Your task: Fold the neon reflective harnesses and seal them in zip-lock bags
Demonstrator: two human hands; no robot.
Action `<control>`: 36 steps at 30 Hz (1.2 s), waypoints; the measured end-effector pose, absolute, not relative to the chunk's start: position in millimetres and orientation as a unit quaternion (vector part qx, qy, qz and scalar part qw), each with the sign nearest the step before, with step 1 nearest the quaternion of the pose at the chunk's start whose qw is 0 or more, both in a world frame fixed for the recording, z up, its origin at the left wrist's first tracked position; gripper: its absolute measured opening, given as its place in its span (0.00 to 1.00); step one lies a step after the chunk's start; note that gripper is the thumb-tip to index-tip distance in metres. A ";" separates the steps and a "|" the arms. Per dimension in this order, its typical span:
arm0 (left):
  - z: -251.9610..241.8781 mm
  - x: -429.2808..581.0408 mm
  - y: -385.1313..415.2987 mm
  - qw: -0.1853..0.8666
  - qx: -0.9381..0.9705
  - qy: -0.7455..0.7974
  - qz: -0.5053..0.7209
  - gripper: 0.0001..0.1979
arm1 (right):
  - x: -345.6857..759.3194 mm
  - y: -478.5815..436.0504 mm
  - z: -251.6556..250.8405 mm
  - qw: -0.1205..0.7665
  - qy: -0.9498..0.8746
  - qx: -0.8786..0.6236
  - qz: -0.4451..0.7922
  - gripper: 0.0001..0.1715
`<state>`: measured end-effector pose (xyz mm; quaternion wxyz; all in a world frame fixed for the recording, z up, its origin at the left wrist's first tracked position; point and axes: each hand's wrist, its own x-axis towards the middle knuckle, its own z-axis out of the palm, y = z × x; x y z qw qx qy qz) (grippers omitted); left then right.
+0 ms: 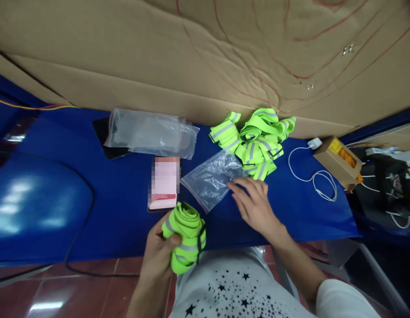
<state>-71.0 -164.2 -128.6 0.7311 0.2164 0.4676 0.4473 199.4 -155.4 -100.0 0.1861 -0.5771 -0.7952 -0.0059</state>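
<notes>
My left hand (161, 247) is closed around a rolled neon yellow-green reflective strap (188, 240) with grey stripes and a black band, held at the table's front edge. My right hand (253, 203) reaches over the table with its fingers apart, fingertips at the lower right edge of a clear plastic bag (209, 181). The bag lies flat, and its zip-like edge points to the left. Just behind my right hand is a pile of more reflective straps (261, 141), rolled and loose, touching the bag's far end.
Several clear bags (152, 132) lie stacked at the back left over a dark flat object (100, 137). A phone (165, 183) with a lit screen lies left of the bag. On the right are a white cable (312, 179) and a small cardboard box (337, 161). Cardboard (141, 57) walls the back.
</notes>
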 end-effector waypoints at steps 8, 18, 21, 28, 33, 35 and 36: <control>-113.8 -66.1 -168.7 0.619 0.360 0.573 0.397 0.29 | 144.1 -150.6 -123.4 0.226 -0.761 -0.598 0.110 0.07; -119.3 -29.5 -149.1 0.675 0.373 0.510 0.381 0.26 | 190.6 -170.6 -97.9 0.191 -0.816 -0.510 0.194 0.10; -118.6 -23.2 -148.3 0.717 0.345 0.482 0.367 0.27 | 199.4 -177.5 -97.1 0.260 -0.753 -0.551 0.248 0.07; -113.0 -2.1 -153.5 0.706 0.320 0.540 0.329 0.32 | 211.2 -185.1 -100.0 0.360 -0.656 -0.597 0.290 0.08; -110.8 10.0 -148.8 0.684 0.298 0.569 0.345 0.45 | 211.9 -186.2 -93.1 0.328 -0.744 -0.551 0.187 0.11; -111.4 11.2 -147.2 0.655 0.325 0.581 0.356 0.40 | 213.3 -187.2 -92.2 0.305 -0.766 -0.544 0.154 0.12; -112.0 11.6 -146.8 0.643 0.337 0.586 0.360 0.35 | 214.4 -187.6 -92.9 0.298 -0.772 -0.543 0.141 0.12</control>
